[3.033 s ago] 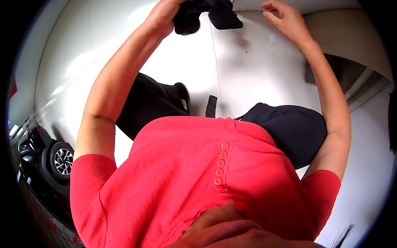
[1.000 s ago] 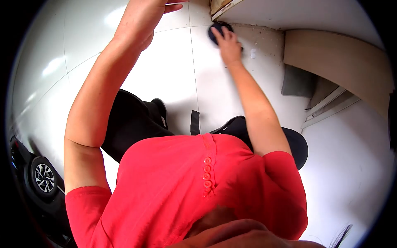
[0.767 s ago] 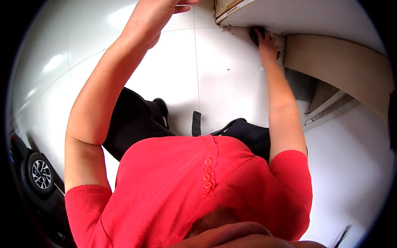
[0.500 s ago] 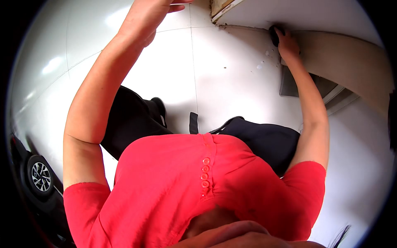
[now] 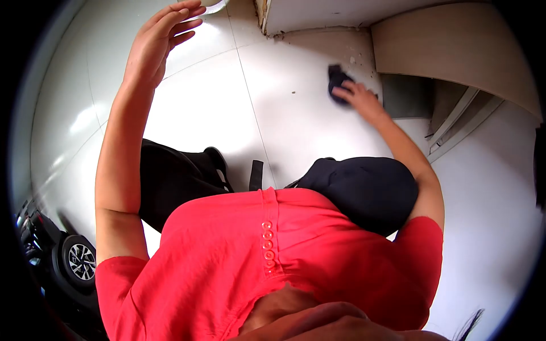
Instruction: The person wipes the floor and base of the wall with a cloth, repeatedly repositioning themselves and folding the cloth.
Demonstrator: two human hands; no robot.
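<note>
A dark cloth (image 5: 337, 77), bunched up, lies against the pale tiled floor (image 5: 307, 125) at the upper right. My right hand (image 5: 361, 99) is on its lower right side, fingers bent over it and slightly blurred by motion. At the upper left my left hand (image 5: 156, 42) is raised with its fingers apart and nothing in them. Just beyond its fingertips, a curved white object (image 5: 216, 7) is partly cut off by the top edge.
A pale panel with a worn corner (image 5: 261, 17) stands at the top. To the right is a curved beige panel (image 5: 455, 45) with pale rails (image 5: 455, 116) under it. My dark-clothed knees (image 5: 364, 190) are below the hands. A black car's wheel (image 5: 79, 260) shows at the lower left.
My right hand and the cloth went right along the panel's base, then came back left and nearer to me. My left hand, earlier partly out of frame, has moved left and shows fully.
</note>
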